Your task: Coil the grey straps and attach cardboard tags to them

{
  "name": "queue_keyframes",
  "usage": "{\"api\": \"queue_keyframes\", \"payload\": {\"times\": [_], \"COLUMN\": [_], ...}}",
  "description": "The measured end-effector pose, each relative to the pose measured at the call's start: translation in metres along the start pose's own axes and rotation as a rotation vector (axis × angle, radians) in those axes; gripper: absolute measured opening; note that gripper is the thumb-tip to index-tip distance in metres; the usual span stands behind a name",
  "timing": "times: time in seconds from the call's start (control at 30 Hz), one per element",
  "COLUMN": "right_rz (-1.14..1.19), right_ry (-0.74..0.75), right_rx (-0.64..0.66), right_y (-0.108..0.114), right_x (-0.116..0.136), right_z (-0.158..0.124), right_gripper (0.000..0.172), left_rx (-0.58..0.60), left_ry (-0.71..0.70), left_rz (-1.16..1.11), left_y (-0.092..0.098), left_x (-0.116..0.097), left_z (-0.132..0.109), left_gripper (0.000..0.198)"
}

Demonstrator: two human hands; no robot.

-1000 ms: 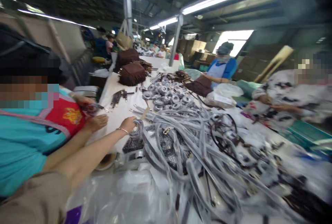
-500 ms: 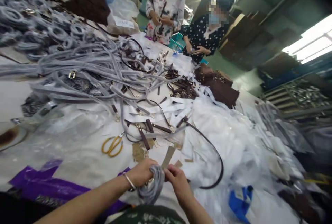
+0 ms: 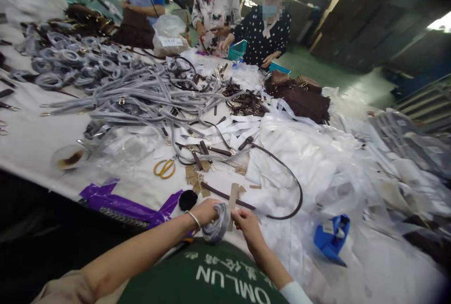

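My left hand point(image 3: 206, 212), with a thin bracelet at the wrist, grips a coiled grey strap point(image 3: 218, 222) at the table's near edge. My right hand point(image 3: 248, 226) pinches the coil's far side with its fingertips. Just beyond the coil sit a round black bundle point(image 3: 188, 199) and scraps of tan paper point(image 3: 193, 179). A long brown leather strap point(image 3: 282, 190) curves past on the right. Yellow-handled scissors point(image 3: 164, 168) lie farther up the table, beyond my left hand.
A large tangle of grey straps point(image 3: 141, 98) and several coils point(image 3: 66, 58) cover the table's left side. White plastic film point(image 3: 306, 167) spreads right, with a blue packet point(image 3: 333, 237). Brown bags point(image 3: 299, 99) lie beyond. Several co-workers point(image 3: 266, 29) stand across the table.
My head has swung right, away from the co-worker beside me, bringing the table's cluttered right part into view. Both hands are now together on the grey coil, held close to my body.
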State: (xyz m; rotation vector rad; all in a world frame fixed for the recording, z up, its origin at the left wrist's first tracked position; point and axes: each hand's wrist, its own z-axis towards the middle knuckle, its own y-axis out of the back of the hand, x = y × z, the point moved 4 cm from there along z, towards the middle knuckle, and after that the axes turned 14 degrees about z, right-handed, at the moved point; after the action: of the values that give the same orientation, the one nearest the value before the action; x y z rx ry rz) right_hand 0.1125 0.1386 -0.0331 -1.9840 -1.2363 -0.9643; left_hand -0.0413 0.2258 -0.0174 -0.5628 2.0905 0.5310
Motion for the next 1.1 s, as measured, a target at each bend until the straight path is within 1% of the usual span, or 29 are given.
{"api": "queue_keyframes", "payload": {"times": [0.1, 0.23, 0.33, 0.4, 0.5, 0.6, 0.7, 0.73, 0.77, 0.8, 0.87, 0.93, 0.97, 1.03, 1.1], "right_rz": [-0.015, -0.040, -0.070, -0.112, -0.161, -0.138, 0.002, 0.057, 0.094, 0.108, 0.072, 0.021, 0.017, 0.064, 0.152], "right_ry": [0.010, -0.004, -0.022, -0.052, -0.073, -0.092, -0.210, -0.255, -0.282, -0.286, -0.225, -0.137, -0.117, -0.142, -0.220], "right_rx": [0.061, 0.123, 0.140, 0.176, 0.256, 0.360, 0.549, 0.597, 0.619, 0.614, 0.555, 0.494, 0.480, 0.484, 0.511], "right_y": [0.008, 0.033, 0.056, 0.070, 0.080, 0.075, 0.060, 0.057, 0.054, 0.054, 0.056, 0.058, 0.058, 0.055, 0.052], "right_x": [0.007, 0.009, 0.004, 0.001, 0.005, 0.020, 0.035, 0.038, 0.041, 0.043, 0.046, 0.047, 0.048, 0.046, 0.043], "right_z": [-0.008, -0.008, 0.001, 0.008, 0.015, 0.009, -0.006, -0.012, -0.015, -0.018, -0.019, -0.019, -0.020, -0.025, -0.030], "right_gripper": [0.040, 0.044, 0.046, 0.046, 0.041, 0.044, 0.038, 0.036, 0.036, 0.036, 0.037, 0.037, 0.037, 0.036, 0.035], "left_rx": [-0.104, -0.201, -0.280, -0.319, -0.327, -0.279, -0.187, -0.158, -0.136, -0.123, -0.132, -0.181, -0.204, -0.221, -0.198], "left_ry": [-0.029, -0.025, 0.023, 0.065, 0.113, 0.138, 0.130, 0.119, 0.108, 0.098, 0.083, 0.065, 0.052, 0.023, -0.003], "left_rz": [0.019, -0.012, -0.041, -0.065, -0.115, -0.174, -0.220, -0.228, -0.233, -0.236, -0.226, -0.194, -0.179, -0.165, -0.174], "left_y": [-0.021, -0.042, -0.049, -0.051, -0.057, -0.072, -0.089, -0.093, -0.096, -0.098, -0.097, -0.092, -0.090, -0.085, -0.082], "left_x": [-0.014, -0.021, -0.017, -0.013, -0.014, -0.021, -0.033, -0.036, -0.040, -0.043, -0.047, -0.050, -0.052, -0.054, -0.055], "left_z": [-0.002, -0.004, -0.007, -0.011, -0.019, -0.023, -0.023, -0.023, -0.023, -0.024, -0.024, -0.025, -0.025, -0.026, -0.027], "left_gripper": [0.010, 0.008, 0.007, 0.007, 0.009, 0.009, 0.017, 0.019, 0.022, 0.024, 0.026, 0.027, 0.027, 0.025, 0.023]}}
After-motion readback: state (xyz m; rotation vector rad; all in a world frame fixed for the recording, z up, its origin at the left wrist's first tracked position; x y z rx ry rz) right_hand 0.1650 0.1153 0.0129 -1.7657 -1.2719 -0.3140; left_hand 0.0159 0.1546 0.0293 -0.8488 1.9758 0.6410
